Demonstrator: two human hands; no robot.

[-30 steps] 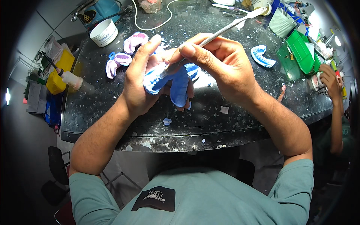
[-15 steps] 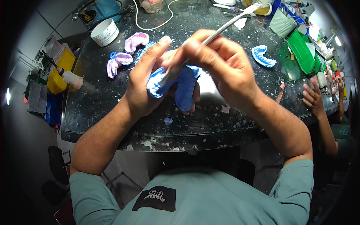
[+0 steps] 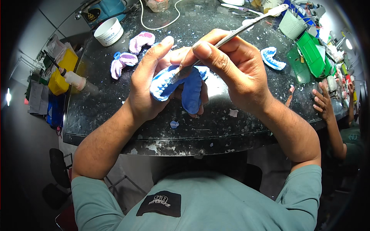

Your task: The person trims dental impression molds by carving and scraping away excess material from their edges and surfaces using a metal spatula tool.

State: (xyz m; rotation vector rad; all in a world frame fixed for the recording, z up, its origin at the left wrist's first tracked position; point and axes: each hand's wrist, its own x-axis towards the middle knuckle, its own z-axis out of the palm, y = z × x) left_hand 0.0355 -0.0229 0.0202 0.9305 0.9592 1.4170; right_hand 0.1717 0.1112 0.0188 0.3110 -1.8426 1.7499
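Left hand [image 3: 148, 90] grasps a blue plaster dental cast [image 3: 181, 86]; right hand [image 3: 235, 69] pinches a slim metal spatula [image 3: 246, 27], its tip seemingly touching the cast, above the dark speckled desk [image 3: 115, 115].

Bright, even overhead light. Glare patch on the dark glossy worktop [image 3: 216, 86] just beside the hands; small lamp hotspots at far right and left rim. Strong fisheye bend, black vignette at corners. Centre sharp, edges soft, shadows faint.

Three blue dental casts [image 3: 181, 86], two pink casts [image 3: 141, 40], one white tub [image 3: 108, 32].
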